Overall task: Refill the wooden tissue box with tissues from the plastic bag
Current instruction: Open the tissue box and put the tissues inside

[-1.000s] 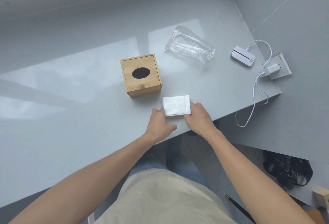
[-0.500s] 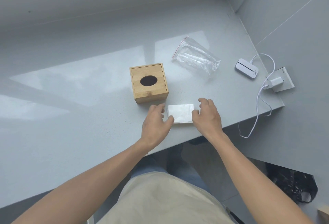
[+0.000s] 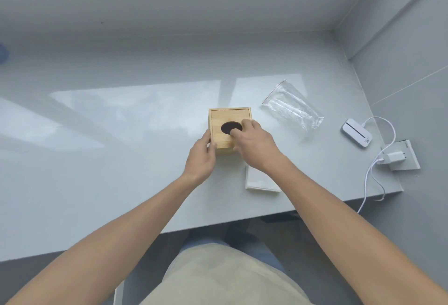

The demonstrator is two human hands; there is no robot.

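The wooden tissue box (image 3: 221,116) stands upright on the grey table (image 3: 121,159), its lid with a dark oval hole on top. My left hand (image 3: 201,156) grips the box's left front corner. My right hand (image 3: 254,146) rests on the lid, with a finger at the edge of the oval hole. A stack of white tissues (image 3: 258,181) lies flat on the table just in front of the box, partly under my right wrist. The clear plastic bag (image 3: 292,107) with a red zip strip lies to the right of the box and looks flat.
A small white device (image 3: 356,132) with a white cable (image 3: 371,173) lies near the table's right edge, beside a white plug (image 3: 394,158) on a socket plate. Grey walls close the back and right. The table's front edge runs just behind my lap.
Both hands let go of the tissue stack and moved forward onto the wooden box. The stack stays on the table in front of the box. The camera view shifted.
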